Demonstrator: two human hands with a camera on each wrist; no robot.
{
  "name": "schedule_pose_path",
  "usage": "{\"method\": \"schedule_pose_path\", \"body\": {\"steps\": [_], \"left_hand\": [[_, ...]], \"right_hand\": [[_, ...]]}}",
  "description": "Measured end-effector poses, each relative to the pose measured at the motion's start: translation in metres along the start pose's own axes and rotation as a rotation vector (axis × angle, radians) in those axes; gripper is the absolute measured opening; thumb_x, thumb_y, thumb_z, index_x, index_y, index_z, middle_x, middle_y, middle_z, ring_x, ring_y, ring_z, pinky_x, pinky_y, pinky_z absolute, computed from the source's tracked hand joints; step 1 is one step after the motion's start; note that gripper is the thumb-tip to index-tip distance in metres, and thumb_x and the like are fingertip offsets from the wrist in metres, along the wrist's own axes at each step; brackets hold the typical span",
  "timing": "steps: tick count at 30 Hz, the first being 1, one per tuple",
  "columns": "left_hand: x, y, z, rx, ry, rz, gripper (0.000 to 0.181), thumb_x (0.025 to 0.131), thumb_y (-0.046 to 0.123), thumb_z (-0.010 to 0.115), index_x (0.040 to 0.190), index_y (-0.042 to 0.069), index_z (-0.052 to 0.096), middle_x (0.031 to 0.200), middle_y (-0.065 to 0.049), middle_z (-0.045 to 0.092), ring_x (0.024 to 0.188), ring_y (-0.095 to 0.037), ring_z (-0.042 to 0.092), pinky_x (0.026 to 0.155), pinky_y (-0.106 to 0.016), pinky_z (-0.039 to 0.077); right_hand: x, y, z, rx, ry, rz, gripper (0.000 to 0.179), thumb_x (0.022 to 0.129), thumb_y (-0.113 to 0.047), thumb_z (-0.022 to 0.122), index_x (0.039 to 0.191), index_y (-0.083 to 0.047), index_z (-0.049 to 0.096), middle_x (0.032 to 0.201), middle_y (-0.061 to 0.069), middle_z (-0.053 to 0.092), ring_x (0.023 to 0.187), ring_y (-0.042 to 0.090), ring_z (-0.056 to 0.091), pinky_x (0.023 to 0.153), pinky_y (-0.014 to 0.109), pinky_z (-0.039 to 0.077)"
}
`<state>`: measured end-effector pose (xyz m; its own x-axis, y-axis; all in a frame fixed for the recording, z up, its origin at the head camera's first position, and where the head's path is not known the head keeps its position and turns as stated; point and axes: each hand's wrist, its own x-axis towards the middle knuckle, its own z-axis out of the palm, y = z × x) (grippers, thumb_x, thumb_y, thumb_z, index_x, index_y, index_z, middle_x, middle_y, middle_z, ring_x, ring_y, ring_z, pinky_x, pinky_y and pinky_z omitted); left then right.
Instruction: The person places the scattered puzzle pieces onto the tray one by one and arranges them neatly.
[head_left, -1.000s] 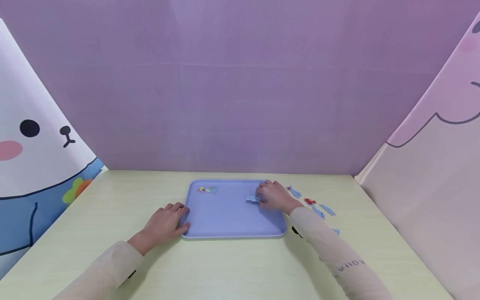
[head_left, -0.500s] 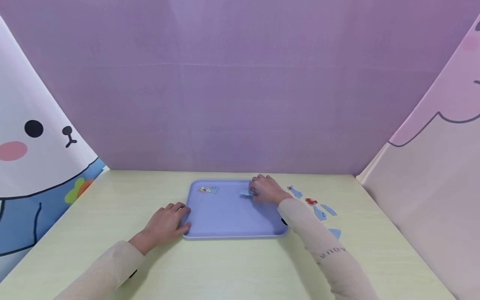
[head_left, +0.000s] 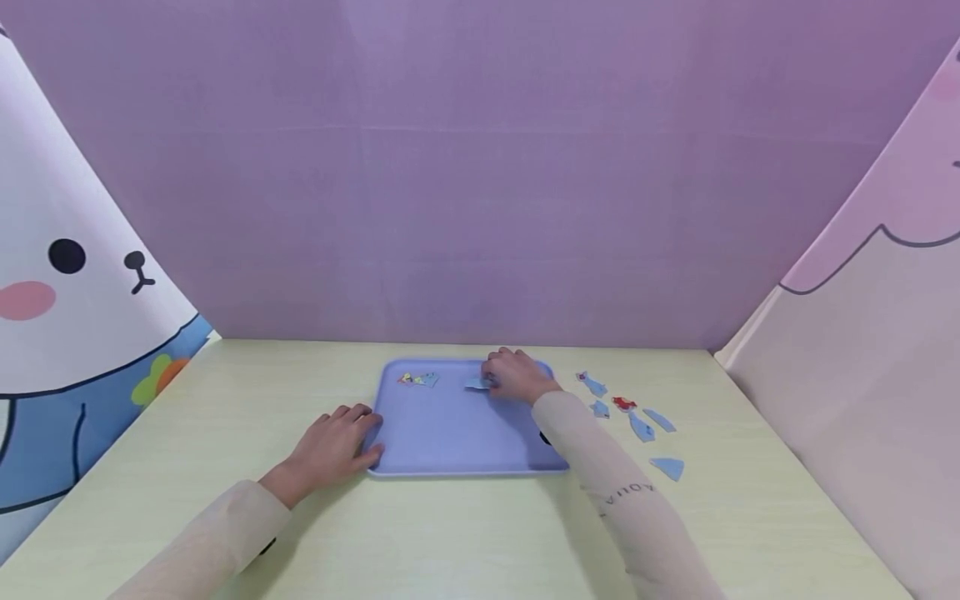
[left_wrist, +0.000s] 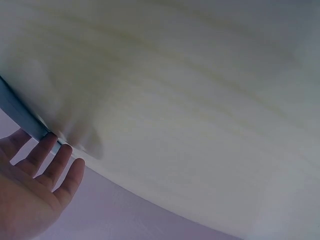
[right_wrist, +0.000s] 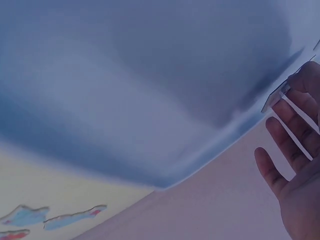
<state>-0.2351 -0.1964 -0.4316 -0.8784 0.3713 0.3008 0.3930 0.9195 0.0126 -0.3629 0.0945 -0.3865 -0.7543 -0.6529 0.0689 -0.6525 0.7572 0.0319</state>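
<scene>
A lilac-blue tray (head_left: pixel 450 433) lies on the table. At its left rim my left hand (head_left: pixel 333 446) rests with relaxed fingers; the left wrist view has the fingertips right at the tray edge (left_wrist: pixel 22 112). Over the tray's far side, my right hand (head_left: pixel 513 375) pinches a light blue puzzle piece (head_left: pixel 476 383) between thumb and fingers. That flat piece (right_wrist: pixel 274 98) shows edge-on in the right wrist view, partly hidden by the thumb. Joined colourful puzzle pieces (head_left: pixel 418 379) lie in the tray's far left corner.
Right of the tray, several loose pieces are scattered on the table, among them a red one (head_left: pixel 624 404) and a blue wedge-shaped one (head_left: pixel 667 468). A purple cloth wall (head_left: pixel 480 208) rises behind the table, with printed cartoon panels on both sides.
My right hand has moved left across the tray, carrying the light blue puzzle piece nearer the joined pieces. Loose pieces once behind the right arm now show. The left hand stays put.
</scene>
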Motion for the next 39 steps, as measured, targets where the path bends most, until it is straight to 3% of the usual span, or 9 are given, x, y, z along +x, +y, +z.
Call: {"method": "schedule_pose_path", "body": {"steps": [10,39], "left_hand": [[0.001,0.000,0.001,0.001,0.003,0.001,0.044,0.080,0.040,0.063,0.110,0.008,0.062,0.110,-0.010,0.060,0.095,-0.027,0.056,0.072,-0.044,0.050],[0.000,0.004,-0.005,-0.025,-0.003,-0.009,0.044,0.080,0.038,0.064,0.111,0.007,0.061,0.111,-0.011,0.059,0.097,-0.029,0.056,0.073,-0.046,0.050]], "right_hand": [[0.009,-0.002,0.007,-0.002,0.031,0.006,0.018,0.075,-0.015,0.071,0.093,-0.013,0.068,0.094,0.001,0.064,0.093,0.019,0.054,0.084,0.041,0.044],[0.029,-0.025,0.014,-0.047,-0.003,0.068,0.017,0.085,-0.016,0.062,0.101,-0.017,0.067,0.104,-0.001,0.063,0.101,0.018,0.054,0.088,0.039,0.045]]}}
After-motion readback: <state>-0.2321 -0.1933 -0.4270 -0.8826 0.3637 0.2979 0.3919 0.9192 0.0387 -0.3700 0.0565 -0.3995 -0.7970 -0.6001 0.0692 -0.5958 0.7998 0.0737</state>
